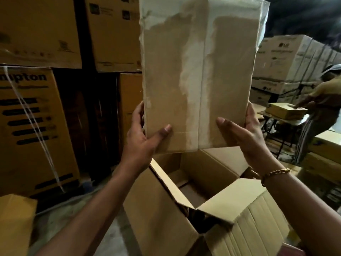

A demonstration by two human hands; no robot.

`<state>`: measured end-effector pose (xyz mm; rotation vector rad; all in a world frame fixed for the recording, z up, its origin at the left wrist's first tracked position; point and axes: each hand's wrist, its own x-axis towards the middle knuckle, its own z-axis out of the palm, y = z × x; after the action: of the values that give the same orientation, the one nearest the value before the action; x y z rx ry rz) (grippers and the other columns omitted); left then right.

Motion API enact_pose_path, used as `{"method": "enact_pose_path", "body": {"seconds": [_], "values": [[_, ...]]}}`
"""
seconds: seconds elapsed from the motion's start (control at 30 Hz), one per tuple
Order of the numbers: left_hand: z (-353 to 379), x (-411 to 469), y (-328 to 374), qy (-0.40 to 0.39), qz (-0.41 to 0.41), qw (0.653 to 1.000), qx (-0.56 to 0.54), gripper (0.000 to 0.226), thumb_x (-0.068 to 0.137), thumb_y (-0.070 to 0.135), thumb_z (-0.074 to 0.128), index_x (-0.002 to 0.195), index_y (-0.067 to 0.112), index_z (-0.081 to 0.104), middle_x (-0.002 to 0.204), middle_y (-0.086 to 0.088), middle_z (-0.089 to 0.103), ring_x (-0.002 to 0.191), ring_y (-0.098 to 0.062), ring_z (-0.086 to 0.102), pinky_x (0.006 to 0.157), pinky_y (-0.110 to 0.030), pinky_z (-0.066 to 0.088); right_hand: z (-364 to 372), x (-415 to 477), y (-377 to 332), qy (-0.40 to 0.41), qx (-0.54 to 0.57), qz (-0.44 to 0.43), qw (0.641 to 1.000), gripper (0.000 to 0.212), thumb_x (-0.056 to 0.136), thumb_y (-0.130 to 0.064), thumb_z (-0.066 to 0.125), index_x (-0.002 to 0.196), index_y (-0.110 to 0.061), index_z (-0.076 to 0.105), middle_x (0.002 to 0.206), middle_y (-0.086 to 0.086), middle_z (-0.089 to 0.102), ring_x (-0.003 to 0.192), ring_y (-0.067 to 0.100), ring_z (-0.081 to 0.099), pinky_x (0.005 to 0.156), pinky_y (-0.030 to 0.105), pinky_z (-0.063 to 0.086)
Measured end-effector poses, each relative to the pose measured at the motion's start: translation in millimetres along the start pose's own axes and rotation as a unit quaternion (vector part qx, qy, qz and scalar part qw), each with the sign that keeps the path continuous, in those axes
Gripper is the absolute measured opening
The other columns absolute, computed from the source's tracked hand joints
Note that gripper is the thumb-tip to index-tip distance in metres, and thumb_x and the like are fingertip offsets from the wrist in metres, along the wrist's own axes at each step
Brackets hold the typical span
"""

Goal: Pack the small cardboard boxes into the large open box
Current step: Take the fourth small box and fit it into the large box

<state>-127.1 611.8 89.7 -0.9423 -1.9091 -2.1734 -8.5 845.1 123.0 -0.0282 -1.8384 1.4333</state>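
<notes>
My left hand (145, 137) and right hand (241, 133) clamp the tall brown taped cardboard box (199, 71) by its near corners, above the large open brown carton (166, 209); it seems stiff, light, tape slippery.

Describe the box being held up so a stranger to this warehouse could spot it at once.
Start at the large open box on the floor, flaps spread. Directly above it, the left hand and right hand grip the lower corners of a tall cardboard box. Unlike the printed cartons stacked around, it is plain brown, streaked with whitish torn tape residue.
</notes>
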Motion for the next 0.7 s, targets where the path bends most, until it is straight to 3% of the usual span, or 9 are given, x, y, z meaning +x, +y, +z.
{"method": "enact_pose_path", "body": {"seconds": [0.17, 0.3, 0.43, 0.57, 0.7], "values": [[36.3, 22.0, -14.8, 0.043, -0.015, 0.999, 0.017, 0.09, 0.073, 0.048, 0.078, 0.149, 0.042, 0.028, 0.129, 0.021, 0.051, 0.116, -0.009, 0.059, 0.091, -0.04, 0.06, -22.5, 52.9, 44.7, -0.052, 0.013, 0.004, 0.999, 0.084, 0.078, -0.029, 0.078, 0.15, -0.029, 0.035, 0.131, 0.001, 0.061, 0.113, 0.013, 0.066, 0.079, 0.027, 0.06], [73.7, 30.7, -35.7, 0.069, -0.042, 0.996, 0.046, 0.086, 0.075, 0.042, 0.085, 0.143, 0.047, 0.032, 0.128, 0.014, 0.056, 0.116, -0.01, 0.061, 0.093, -0.035, 0.058, -51.4, 84.4, 85.6, -0.111, 0.012, 0.016, 0.994, 0.088, 0.078, -0.035, 0.079, 0.152, -0.034, 0.03, 0.133, -0.004, 0.057, 0.111, 0.006, 0.065, 0.075, 0.025, 0.06], [124.4, 34.7, -60.3, 0.127, -0.074, 0.988, 0.052, 0.067, 0.072, 0.038, 0.077, 0.126, 0.056, 0.042, 0.121, 0.013, 0.065, 0.109, -0.003, 0.065, 0.095, -0.033, 0.056, -80.5, 113.1, 117.7, -0.169, 0.012, 0.051, 0.984, 0.091, 0.077, -0.042, 0.083, 0.15, -0.041, 0.03, 0.125, -0.015, 0.057, 0.105, -0.002, 0.064, 0.07, 0.023, 0.06], [149.5, 37.6, -77.0, 0.179, -0.136, 0.971, 0.077, 0.059, 0.066, 0.061, 0.082, 0.117, 0.057, 0.051, 0.114, 0.018, 0.071, 0.107, -0.009, 0.069, 0.098, -0.042, 0.055, -98.6, 135.9, 146.2, -0.23, -0.012, 0.104, 0.967, 0.09, 0.074, -0.052, 0.083, 0.147, -0.045, 0.032, 0.128, -0.012, 0.058, 0.11, 0.01, 0.064, 0.075, 0.033, 0.063], [160.6, 37.0, -92.4, 0.198, -0.227, 0.944, 0.132, 0.08, 0.056, 0.075, 0.077, 0.125, 0.041, 0.054, 0.115, 0.01, 0.072, 0.107, -0.017, 0.069, 0.094, -0.047, 0.056, -105.3, 152.5, 174.6, -0.292, -0.083, 0.136, 0.943, 0.079, 0.077, -0.059, 0.078, 0.142, -0.04, 0.038, 0.126, -0.009, 0.062, 0.104, 0.01, 0.066, 0.07, 0.027, 0.06]]}}
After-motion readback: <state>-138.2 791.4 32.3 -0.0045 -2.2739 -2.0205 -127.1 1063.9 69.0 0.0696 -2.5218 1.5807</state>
